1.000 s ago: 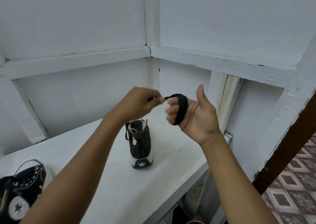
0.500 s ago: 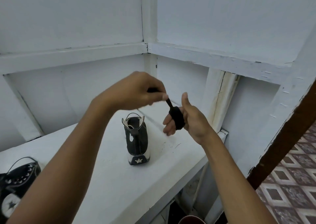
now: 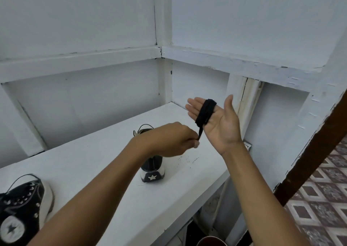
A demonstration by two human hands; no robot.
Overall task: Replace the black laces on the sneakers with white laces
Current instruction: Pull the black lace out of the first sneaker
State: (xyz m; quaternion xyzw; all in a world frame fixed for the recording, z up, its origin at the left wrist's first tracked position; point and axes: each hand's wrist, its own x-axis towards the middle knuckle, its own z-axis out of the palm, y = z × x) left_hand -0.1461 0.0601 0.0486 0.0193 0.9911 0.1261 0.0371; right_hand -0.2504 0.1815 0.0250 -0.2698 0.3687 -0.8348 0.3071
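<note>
A black lace (image 3: 205,112) is wound in a thick band around the straight fingers of my right hand (image 3: 219,122), held palm up above the white shelf (image 3: 105,163). My left hand (image 3: 169,138) pinches the lace's free end just below the band. Behind my left hand a black high-top sneaker (image 3: 152,168) stands upright with its heel and star patch toward me, partly hidden. A second black sneaker (image 3: 20,206) lies on its side at the shelf's left front, with a thin black lace looping above it.
White walls and wooden beams (image 3: 163,52) enclose the shelf at the back and right. A dark wooden post (image 3: 311,152) slants down at the right. Patterned floor tiles (image 3: 323,204) lie below it. A dark round object (image 3: 210,241) shows under the shelf edge.
My right hand turned palm up and opened its fingers. My left hand swung from above the band down below it, carrying the lace end around the fingers.
</note>
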